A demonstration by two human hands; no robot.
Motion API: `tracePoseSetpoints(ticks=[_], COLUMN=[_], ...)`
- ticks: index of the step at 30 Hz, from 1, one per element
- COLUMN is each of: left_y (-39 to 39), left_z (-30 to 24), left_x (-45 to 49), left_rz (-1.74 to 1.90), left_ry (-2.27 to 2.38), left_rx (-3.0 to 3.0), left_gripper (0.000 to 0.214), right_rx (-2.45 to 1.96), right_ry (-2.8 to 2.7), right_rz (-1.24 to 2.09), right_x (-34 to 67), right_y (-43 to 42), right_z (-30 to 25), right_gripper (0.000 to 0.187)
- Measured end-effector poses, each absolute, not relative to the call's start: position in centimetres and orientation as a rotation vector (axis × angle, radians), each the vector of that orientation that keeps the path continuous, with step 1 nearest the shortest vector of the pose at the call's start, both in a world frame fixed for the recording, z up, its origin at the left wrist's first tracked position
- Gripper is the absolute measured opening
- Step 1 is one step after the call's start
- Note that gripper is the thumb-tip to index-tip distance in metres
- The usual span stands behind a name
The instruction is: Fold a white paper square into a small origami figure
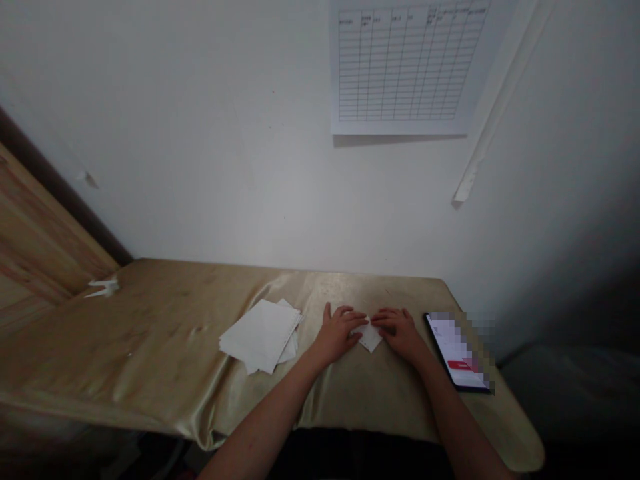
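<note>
A small folded piece of white paper [371,339] lies on the table between my hands, one corner pointing toward me. Small dark marks, perhaps punched holes, run along its lower left edge. My left hand [342,331] grips the left side, thumb low and fingers reaching over the top. From the right, my right hand [397,330] has its fingertips closed on the paper's upper right part. The fingertips of both hands almost meet at the top and cover part of the paper. Left of my left hand lies a loose stack of white loose-leaf sheets [263,332], with holes along one edge.
A shiny gold cloth [160,333] covers the table, wrinkled left of my arms. Beside my right forearm lies a lit phone [457,353], partly pixelated. White scraps [104,287] sit far left near a wooden panel [30,233]. A printed table sheet [400,73] hangs on the wall.
</note>
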State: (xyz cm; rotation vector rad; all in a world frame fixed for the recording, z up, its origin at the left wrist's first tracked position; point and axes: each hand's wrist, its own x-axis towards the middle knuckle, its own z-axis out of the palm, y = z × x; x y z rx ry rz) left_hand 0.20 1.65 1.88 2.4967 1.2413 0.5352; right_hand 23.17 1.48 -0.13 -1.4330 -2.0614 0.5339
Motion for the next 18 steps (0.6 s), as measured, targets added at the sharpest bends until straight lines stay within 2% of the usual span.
tracePoseSetpoints(ticks=[4, 18], left_y=[1.7, 2.4], left_z=[2.0, 1.9], left_x=[-0.1, -0.8], left_rz=[0.535, 0.494], left_ry=[1.186, 1.185], left_rx=[2.474, 2.441], left_gripper=[0.030, 0.025], right_rx=[-1.420, -1.242], right_ry=[-2.055, -2.065], right_rz=[0.548, 0.506], right_x=[23.3, 23.6], right_y=[1.4, 1.7], right_z=[-0.1, -1.1], right_gripper=[0.037, 0.037])
